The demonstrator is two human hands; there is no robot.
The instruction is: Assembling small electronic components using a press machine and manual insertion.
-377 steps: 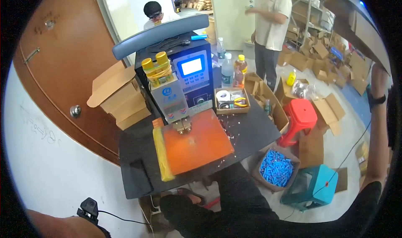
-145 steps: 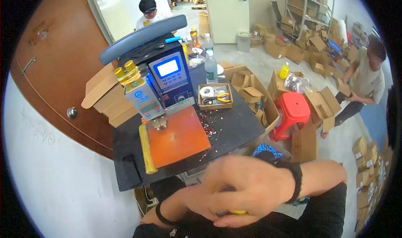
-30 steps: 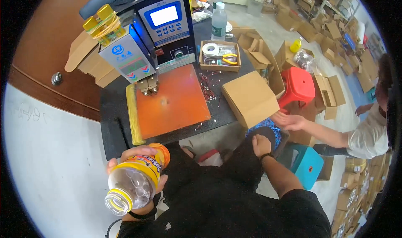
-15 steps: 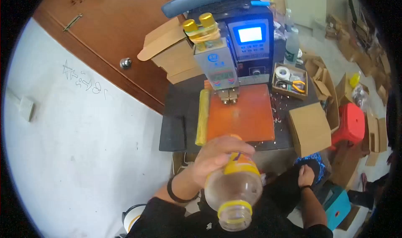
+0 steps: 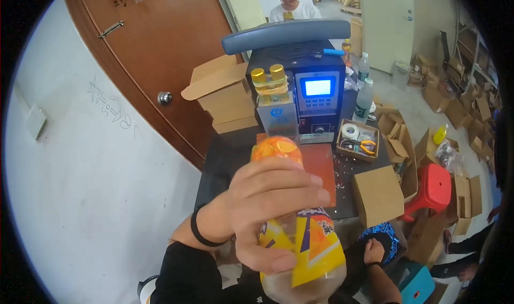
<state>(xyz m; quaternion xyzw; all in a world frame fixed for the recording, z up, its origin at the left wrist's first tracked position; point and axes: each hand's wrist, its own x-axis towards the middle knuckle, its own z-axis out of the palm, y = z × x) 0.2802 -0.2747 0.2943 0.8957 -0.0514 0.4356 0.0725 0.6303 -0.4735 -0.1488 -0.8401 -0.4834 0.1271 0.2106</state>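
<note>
My left hand [image 5: 273,213] is wrapped round a clear plastic bottle [image 5: 316,245] with a yellow, orange and purple label. I hold it up in front of me, its orange-patterned end pointing at the table. The bottle's neck runs out of the picture at the lower edge. Behind it stands a black machine [image 5: 321,114] with a lit screen, its front column partly covered by the bottle. An orange-red mat [image 5: 324,175] lies under that column, partly hidden too. Low on the right, my right hand [image 5: 375,250] rests on my leg with its fingers curled, beside something blue and glittery [image 5: 393,240].
Cardboard pieces [image 5: 225,98] stand at the table's back left. To the right are an open box of tape and pliers [image 5: 357,139], a clear bottle [image 5: 364,100], a carton [image 5: 379,196] and a red stool [image 5: 431,189]. A person [image 5: 292,7] is behind the machine.
My left hand has brought the bottle closer and tilted it, so more label shows and its neck drops out of sight. The view has tipped up, revealing a person behind the machine.
</note>
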